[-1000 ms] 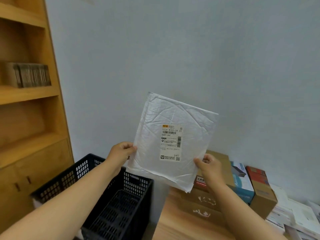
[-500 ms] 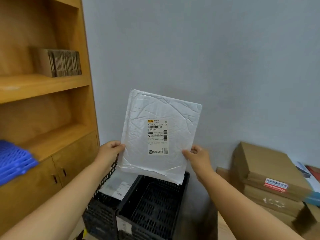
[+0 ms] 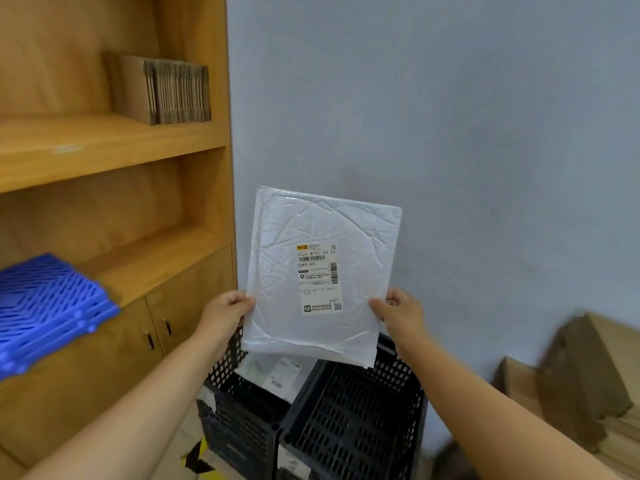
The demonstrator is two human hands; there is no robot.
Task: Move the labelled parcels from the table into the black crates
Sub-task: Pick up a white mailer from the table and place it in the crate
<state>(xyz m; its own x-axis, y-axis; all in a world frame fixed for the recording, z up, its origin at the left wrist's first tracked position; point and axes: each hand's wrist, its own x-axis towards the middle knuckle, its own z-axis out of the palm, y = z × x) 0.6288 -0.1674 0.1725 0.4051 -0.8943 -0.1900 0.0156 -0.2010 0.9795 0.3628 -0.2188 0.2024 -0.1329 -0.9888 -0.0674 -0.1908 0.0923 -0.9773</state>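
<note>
Carried leftward, flat white labelled mailer parcel (image 3: pixel 322 275) now hangs above two black perforated plastic crates (image 3: pixel 349 424) — left hand (image 3: pixel 225 315) and right hand (image 3: pixel 398 315) pinch its edges; next, lower, release.

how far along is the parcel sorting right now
Done: one labelled parcel already lies in the left crate. In hand: the left hand and right hand hold a white mailer upright by its lower edges, above the two crates; the right crate looks bare inside. Left: dropping this mailer in. The table is mostly out of view, so the remaining count is unclear.
</note>
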